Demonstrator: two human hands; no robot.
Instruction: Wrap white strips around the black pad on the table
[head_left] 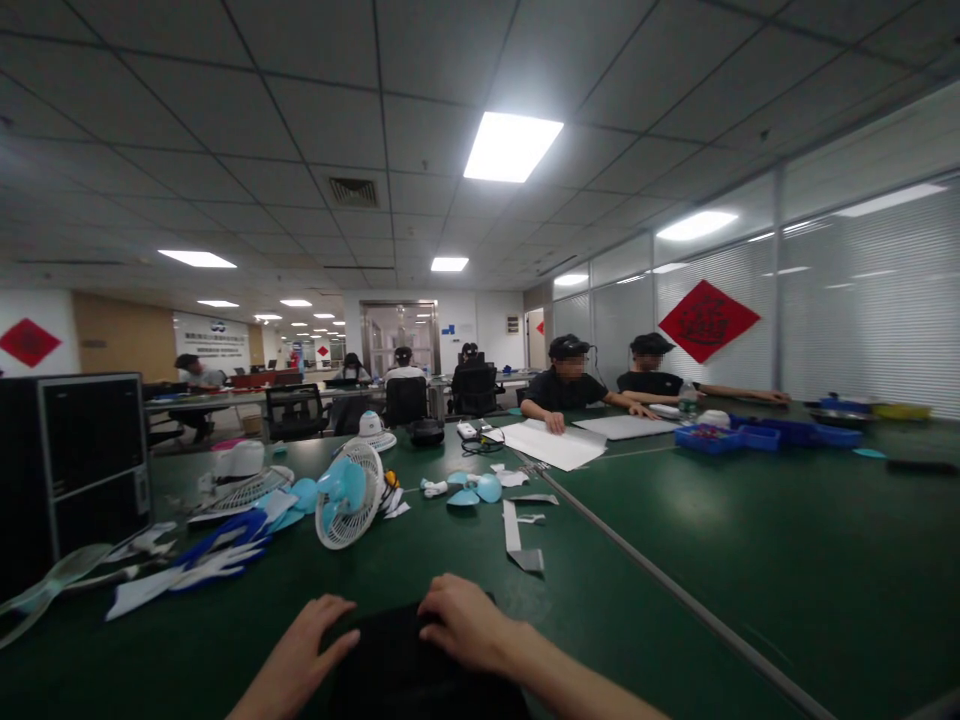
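A flat black object [405,660], too dark for me to tell its kind, lies at the table's near edge in front of me. My left hand [307,645] is at its left side, thumb and fingers apart, with nothing visible between them. My right hand [469,620] lies over its far right part, fingers bent loosely and the thumb apart from them. Beyond my hands, a grey-white strip [517,540] lies bent on the green table [600,640]. A small fan with pale blue blades and a white grille [349,495] stands tilted further left.
Blue-and-white gloves [202,560] and a black computer case [90,460] are to the left. Loose blue fan blades [472,488] lie mid-table. Two people sit across, one touching a white sheet [551,443]. Blue trays [709,437] stand at right. A metal seam [660,580] crosses the table.
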